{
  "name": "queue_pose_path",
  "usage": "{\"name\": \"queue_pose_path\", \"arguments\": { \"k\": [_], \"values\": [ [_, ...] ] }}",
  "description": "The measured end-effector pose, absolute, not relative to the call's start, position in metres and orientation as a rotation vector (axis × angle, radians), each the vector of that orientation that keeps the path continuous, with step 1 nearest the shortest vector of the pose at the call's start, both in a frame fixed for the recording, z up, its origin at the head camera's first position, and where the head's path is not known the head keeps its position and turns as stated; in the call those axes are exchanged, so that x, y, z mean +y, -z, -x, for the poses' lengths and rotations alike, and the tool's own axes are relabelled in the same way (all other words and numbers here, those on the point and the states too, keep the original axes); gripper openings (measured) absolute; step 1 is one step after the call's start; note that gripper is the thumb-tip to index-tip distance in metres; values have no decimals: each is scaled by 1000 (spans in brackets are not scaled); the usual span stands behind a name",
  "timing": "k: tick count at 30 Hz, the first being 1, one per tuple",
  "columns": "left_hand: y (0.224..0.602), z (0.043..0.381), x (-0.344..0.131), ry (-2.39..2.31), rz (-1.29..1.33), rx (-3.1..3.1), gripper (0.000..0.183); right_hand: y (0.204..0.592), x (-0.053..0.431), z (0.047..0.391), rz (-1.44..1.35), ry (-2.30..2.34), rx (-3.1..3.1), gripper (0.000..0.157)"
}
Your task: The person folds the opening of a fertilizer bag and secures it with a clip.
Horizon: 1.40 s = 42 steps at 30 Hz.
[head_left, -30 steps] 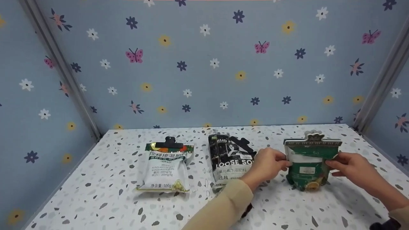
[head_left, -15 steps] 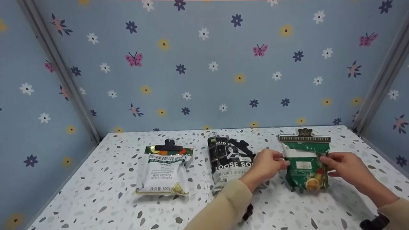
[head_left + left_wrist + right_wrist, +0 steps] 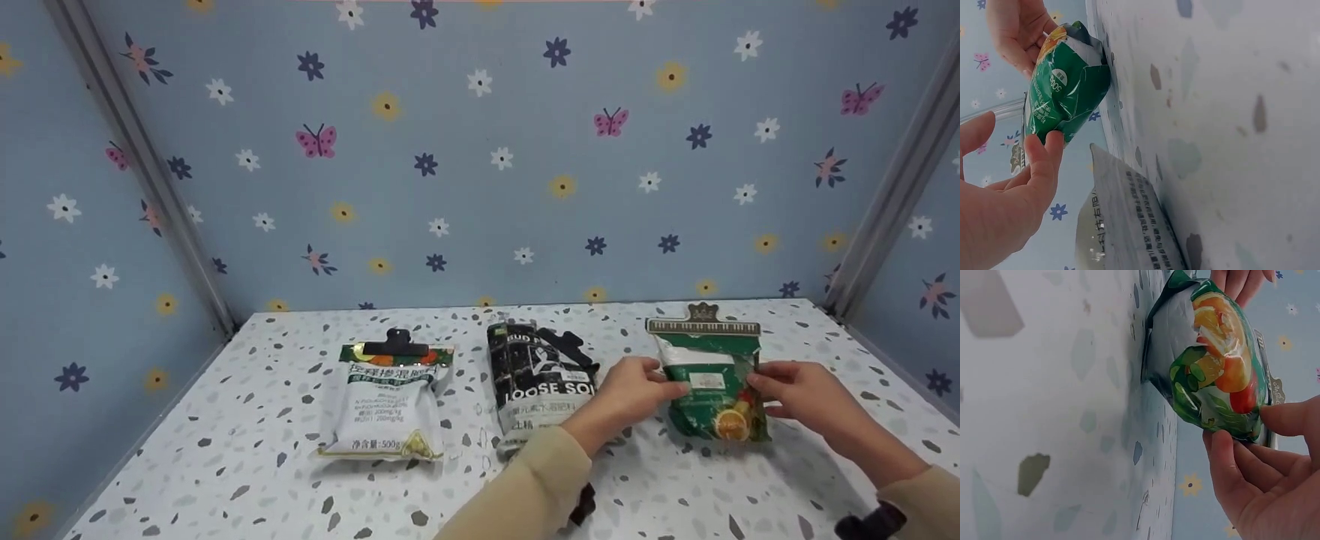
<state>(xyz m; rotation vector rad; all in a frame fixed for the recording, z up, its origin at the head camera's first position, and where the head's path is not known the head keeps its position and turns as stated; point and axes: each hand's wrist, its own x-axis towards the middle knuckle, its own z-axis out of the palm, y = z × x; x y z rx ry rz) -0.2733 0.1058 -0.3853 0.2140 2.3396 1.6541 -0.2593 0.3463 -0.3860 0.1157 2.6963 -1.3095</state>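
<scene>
A plump green bag [image 3: 705, 405] with an orange slice and other fruit printed on it is at the right of the table. A clip [image 3: 703, 327] with a piano-key pattern and a crown-like handle pinches its top. My left hand [image 3: 622, 391] holds the bag's left edge, thumb on the front. On the opposite edge my right hand [image 3: 810, 394] grips it between thumb and fingers. In the right wrist view, the lower end of the green bag [image 3: 1219, 360] is right at the tabletop. The left wrist view shows "500g" print on the green bag [image 3: 1061, 90].
A black and white "LOOSE SOIL" bag [image 3: 529, 375] with a black clip [image 3: 568, 343] lies just beyond my left forearm. Further left is a white bag [image 3: 390, 409] with another black clip [image 3: 397, 343]. A flowered blue wall [image 3: 480, 187] bounds the speckled table [image 3: 247, 420].
The green bag has shifted left and turned, so its fruit print shows more and its top tips back. Both hands have moved left with it; the other two bags stay put.
</scene>
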Motion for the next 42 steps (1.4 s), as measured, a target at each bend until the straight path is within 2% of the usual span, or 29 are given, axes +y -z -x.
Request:
{"name": "queue_pose_path", "arguments": {
  "k": [8, 18, 26, 33, 38, 42],
  "values": [
    [388, 272, 106, -1682, -170, 2268, 66, 390, 347, 262, -168, 1300, 2706, 75],
    [392, 272, 107, -1667, -142, 2286, 51, 392, 348, 265, -213, 1239, 2689, 77],
    [397, 271, 109, -1601, -55, 2274, 67, 397, 350, 268, -196, 1194, 2652, 68],
    [395, 274, 107, -1572, -74, 2278, 65, 395, 351, 268, -139, 1105, 2705, 67],
    [392, 275, 102, -1448, -160, 2399, 60, 392, 344, 265, -48, 915, 2869, 55],
    [385, 274, 94, -1310, -255, 2540, 48, 387, 335, 260, 53, 737, 3061, 43]
  ]
}}
